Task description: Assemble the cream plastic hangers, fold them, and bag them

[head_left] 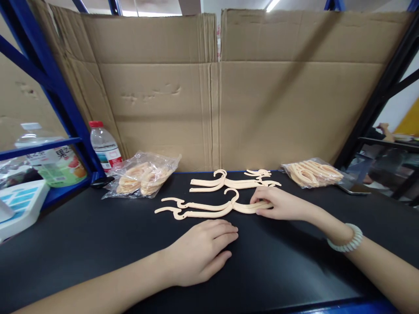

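Note:
Cream plastic hangers lie on the black tabletop [98,244]. The near pair of hangers [196,209] is stacked, and my right hand [281,204] rests its fingers on that pair's right end, pinching it lightly. A second group of hangers [229,181] lies just behind. My left hand [199,253] lies flat, palm down, on the table in front of the hangers, holding nothing. A pale bead bracelet [347,239] circles my right wrist.
Two clear bags of cream hangers lie at the back, one at left [142,176] and one at right [310,172]. A water bottle [104,146] stands by the blue rack post [62,96]. Cardboard sheets [212,87] wall the back. A white box [19,203] sits at left.

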`<state>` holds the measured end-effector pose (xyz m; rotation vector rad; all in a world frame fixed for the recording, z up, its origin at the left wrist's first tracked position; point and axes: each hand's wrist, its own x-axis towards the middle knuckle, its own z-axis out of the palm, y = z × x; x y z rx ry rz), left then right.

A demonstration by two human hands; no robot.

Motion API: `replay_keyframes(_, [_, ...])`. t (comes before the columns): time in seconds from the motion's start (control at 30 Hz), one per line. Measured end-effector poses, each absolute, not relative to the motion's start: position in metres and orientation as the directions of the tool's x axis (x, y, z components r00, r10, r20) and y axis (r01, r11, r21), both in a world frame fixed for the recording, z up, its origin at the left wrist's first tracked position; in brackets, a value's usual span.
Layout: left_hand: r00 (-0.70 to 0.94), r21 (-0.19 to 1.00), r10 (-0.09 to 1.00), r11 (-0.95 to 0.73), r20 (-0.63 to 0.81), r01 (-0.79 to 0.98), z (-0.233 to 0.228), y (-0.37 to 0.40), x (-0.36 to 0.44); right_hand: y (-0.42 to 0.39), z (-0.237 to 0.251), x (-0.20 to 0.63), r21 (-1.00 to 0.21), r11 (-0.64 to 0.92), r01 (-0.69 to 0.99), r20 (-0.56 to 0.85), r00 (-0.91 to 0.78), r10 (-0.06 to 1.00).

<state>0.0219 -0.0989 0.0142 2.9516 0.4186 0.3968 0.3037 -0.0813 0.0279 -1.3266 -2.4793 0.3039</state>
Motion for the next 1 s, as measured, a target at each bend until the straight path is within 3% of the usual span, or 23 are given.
replay_keyframes(0.13, [0.930,0.166,0.286,-0.953,0.231,0.252,0.015,-0.099,0.022,-0.080,0.029,0.307,-0.342,0.526,0.779,0.188,-0.492,0.850])
replay_keyframes(0.33, [0.924,0.217,0.281,-0.949,0.258,0.228,0.015,-0.098,0.021,-0.065,0.028,0.332,-0.365,0.465,0.807,0.402,-0.313,0.860])
replay_keyframes(0.5, [0.924,0.249,0.285,-0.943,0.253,0.223,0.015,-0.096,0.021,-0.046,0.023,0.366,-0.324,0.299,0.898,0.472,-0.120,0.873])
replay_keyframes(0.77, [0.917,0.268,0.290,-0.939,0.273,0.217,0.017,-0.095,0.021,-0.020,0.018,0.388,-0.315,0.158,0.936,0.442,-0.003,0.897])
replay_keyframes(1.0, [0.919,0.260,0.293,-0.939,0.263,0.225,0.019,-0.097,0.020,0.008,0.019,0.387,-0.183,0.115,0.976,0.394,-0.035,0.919])
